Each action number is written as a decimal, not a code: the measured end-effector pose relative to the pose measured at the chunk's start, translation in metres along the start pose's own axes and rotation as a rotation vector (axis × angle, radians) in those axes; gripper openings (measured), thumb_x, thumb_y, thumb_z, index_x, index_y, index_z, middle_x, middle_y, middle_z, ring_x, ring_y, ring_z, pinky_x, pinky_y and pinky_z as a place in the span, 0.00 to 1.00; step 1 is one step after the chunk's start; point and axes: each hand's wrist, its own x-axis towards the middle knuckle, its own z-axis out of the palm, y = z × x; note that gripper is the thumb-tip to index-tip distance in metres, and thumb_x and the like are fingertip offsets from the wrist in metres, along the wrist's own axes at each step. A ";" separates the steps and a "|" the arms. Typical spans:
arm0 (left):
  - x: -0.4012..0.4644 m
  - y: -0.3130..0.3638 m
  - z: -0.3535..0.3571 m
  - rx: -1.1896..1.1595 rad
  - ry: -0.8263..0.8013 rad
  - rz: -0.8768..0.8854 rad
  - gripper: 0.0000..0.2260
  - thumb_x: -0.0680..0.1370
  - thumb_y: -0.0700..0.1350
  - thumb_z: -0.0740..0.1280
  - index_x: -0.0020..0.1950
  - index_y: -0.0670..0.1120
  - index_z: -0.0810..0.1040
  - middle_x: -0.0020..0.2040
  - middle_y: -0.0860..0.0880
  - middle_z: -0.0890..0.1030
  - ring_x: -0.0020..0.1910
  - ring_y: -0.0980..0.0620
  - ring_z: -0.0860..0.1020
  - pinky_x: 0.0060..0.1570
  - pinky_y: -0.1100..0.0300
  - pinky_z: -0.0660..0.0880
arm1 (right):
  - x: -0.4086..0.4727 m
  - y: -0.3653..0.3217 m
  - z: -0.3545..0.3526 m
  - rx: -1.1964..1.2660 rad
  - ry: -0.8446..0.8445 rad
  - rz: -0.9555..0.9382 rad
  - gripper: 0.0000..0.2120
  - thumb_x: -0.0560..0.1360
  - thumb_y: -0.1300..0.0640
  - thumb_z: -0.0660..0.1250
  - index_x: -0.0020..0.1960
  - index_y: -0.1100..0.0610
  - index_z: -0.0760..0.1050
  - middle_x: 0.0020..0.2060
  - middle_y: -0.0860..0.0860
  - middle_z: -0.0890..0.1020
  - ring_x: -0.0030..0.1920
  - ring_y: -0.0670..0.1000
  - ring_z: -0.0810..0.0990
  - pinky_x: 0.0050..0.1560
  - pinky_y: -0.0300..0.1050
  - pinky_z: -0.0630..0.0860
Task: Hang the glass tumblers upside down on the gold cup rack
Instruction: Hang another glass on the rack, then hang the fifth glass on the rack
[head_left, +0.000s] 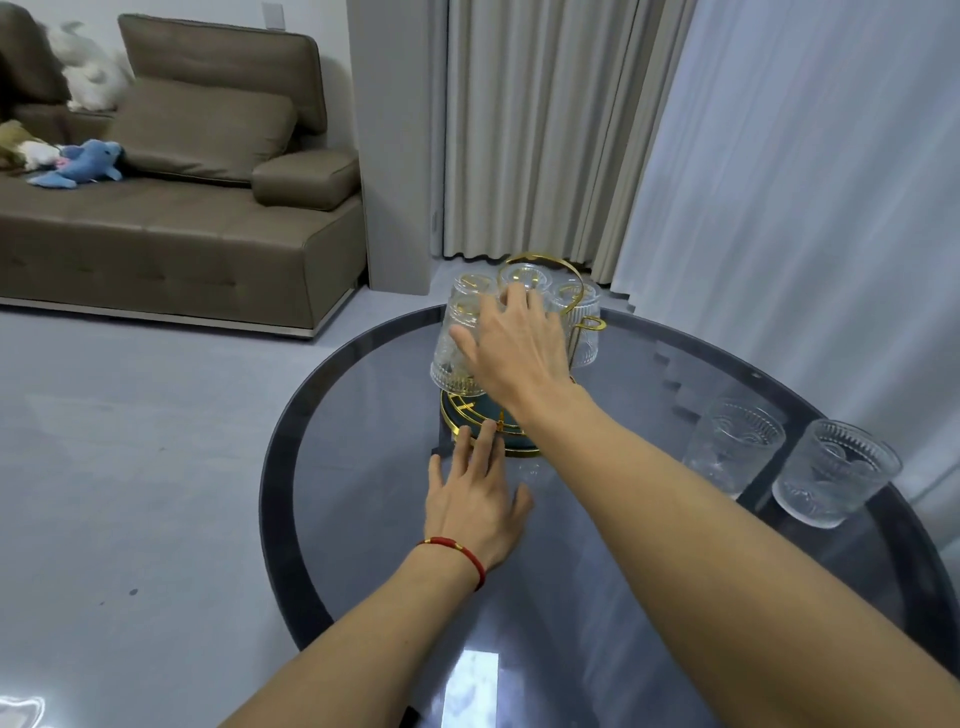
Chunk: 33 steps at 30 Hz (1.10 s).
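Observation:
The gold cup rack (540, 262) stands at the far side of the round table on a teal and gold base (457, 415). Several ribbed glass tumblers hang upside down on it. My right hand (514, 348) wraps around the nearest inverted tumbler (454, 353) at the rack's front left. My left hand (475, 493) lies flat on the table with its fingertips against the base. Two more tumblers stand upright at the table's right edge, one (735, 447) nearer the rack and one (834, 470) further right.
The round dark glass table (291, 441) has a thick black rim. A brown sofa (182, 208) with soft toys stands at the back left. Curtains (779, 182) hang behind and to the right of the table. Grey floor lies to the left.

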 end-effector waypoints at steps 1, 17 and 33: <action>0.000 0.006 0.001 0.014 -0.008 -0.026 0.30 0.82 0.56 0.56 0.81 0.45 0.53 0.83 0.50 0.46 0.81 0.45 0.44 0.75 0.37 0.53 | -0.008 0.008 -0.003 0.056 0.055 0.006 0.22 0.84 0.43 0.56 0.63 0.59 0.76 0.59 0.58 0.77 0.59 0.59 0.75 0.56 0.54 0.72; -0.017 0.093 -0.005 -0.172 0.094 0.054 0.28 0.79 0.49 0.62 0.79 0.47 0.61 0.82 0.46 0.57 0.81 0.48 0.50 0.76 0.46 0.58 | -0.158 0.197 -0.008 -0.274 -0.150 0.488 0.36 0.79 0.35 0.60 0.81 0.52 0.61 0.72 0.68 0.71 0.80 0.71 0.56 0.77 0.70 0.35; -0.022 0.105 -0.029 -1.119 -0.002 -0.107 0.37 0.63 0.58 0.79 0.70 0.56 0.70 0.66 0.51 0.77 0.64 0.50 0.77 0.63 0.44 0.77 | -0.176 0.121 -0.049 0.594 -0.064 -0.137 0.51 0.66 0.61 0.82 0.81 0.52 0.58 0.74 0.54 0.70 0.74 0.54 0.71 0.72 0.53 0.71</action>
